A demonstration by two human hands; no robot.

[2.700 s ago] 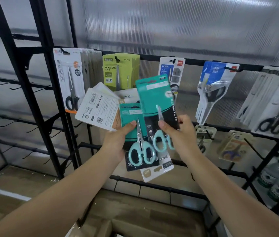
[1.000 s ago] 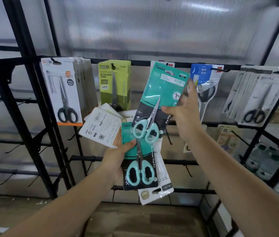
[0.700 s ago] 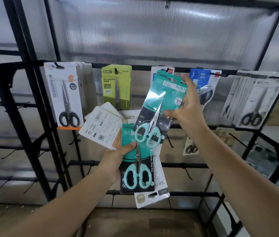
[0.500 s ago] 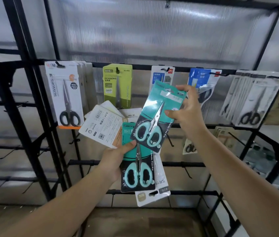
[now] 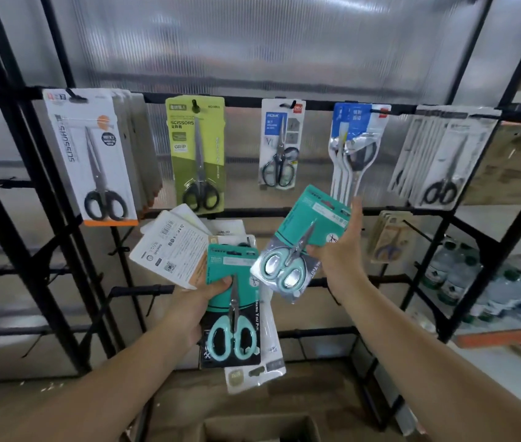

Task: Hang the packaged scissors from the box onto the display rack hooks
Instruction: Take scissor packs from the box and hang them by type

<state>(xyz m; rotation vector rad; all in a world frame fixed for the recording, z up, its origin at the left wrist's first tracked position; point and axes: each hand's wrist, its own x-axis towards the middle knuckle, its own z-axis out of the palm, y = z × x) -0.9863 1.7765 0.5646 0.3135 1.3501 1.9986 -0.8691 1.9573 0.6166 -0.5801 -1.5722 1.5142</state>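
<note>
My left hand point(image 5: 196, 301) grips a fanned stack of scissors packs: a teal pack point(image 5: 232, 311) in front, white-backed packs point(image 5: 170, 247) behind it. My right hand point(image 5: 337, 256) pinches a single teal scissors pack point(image 5: 300, 247), tilted, in front of the rack's second rail point(image 5: 252, 212). On the top rail point(image 5: 243, 98) hang a white pack point(image 5: 90, 161), a green pack point(image 5: 197, 157), a blue-and-white pack point(image 5: 280, 145), blue-topped packs point(image 5: 353, 148) and grey packs point(image 5: 441, 157). The cardboard box point(image 5: 259, 427) is at the bottom edge.
Black rack uprights point(image 5: 45, 199) stand at left and right point(image 5: 489, 275). Bare hooks point(image 5: 115, 250) stick out of the lower rails. Tan packs point(image 5: 391, 237) hang on the right of the second rail. Water bottles point(image 5: 447, 272) sit behind the rack at right.
My right hand lifted one teal pack off the stack up toward the top rail, then brought it down and to the right, level with the second rail. My left hand kept hold of the stack.
</note>
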